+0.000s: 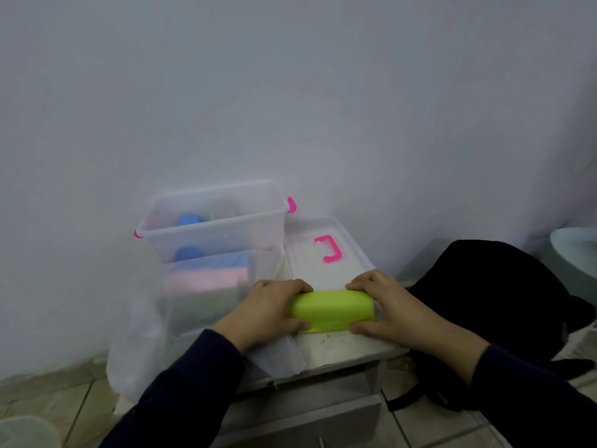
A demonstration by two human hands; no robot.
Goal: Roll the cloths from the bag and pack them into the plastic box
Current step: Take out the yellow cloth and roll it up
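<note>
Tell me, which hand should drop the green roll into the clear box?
Probably the left hand: it grips the green roll on the side nearer the plastic box, which sits to the left.

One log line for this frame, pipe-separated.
phase: rolling | left hand + right hand: both on green cloth | plastic box: open, blue rolls inside | lid: off, beside box

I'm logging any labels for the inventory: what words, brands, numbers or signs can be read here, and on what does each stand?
None can be read.
Plastic box, its lid, the green cloth, the clear bag and the black bag: no print shows.
The view is soft, so small marks could be missed.
</note>
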